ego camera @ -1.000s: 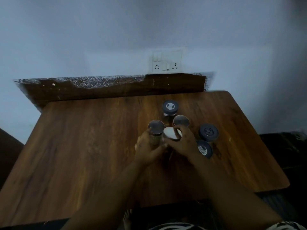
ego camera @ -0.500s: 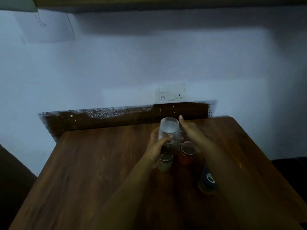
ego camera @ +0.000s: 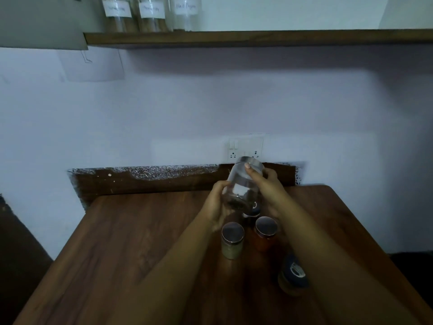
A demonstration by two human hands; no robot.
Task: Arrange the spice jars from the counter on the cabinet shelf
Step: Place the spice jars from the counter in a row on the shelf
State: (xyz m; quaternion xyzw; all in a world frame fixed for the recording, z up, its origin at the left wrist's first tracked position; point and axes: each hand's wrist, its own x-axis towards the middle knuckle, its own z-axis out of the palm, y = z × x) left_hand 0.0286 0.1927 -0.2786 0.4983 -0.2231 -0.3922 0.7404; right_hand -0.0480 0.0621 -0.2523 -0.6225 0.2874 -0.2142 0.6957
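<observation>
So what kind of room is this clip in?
Probably a home kitchen corner: labelled jars on a wall shelf, spice jars on a wooden counter, and a wall socket behind it.

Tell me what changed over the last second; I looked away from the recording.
Both hands, left hand and right hand, took hold of the clear glass jar and lifted it off the counter, tilted. The view rose, showing the shelf with three labelled jars. The pale jar and orange jar stayed put.
</observation>
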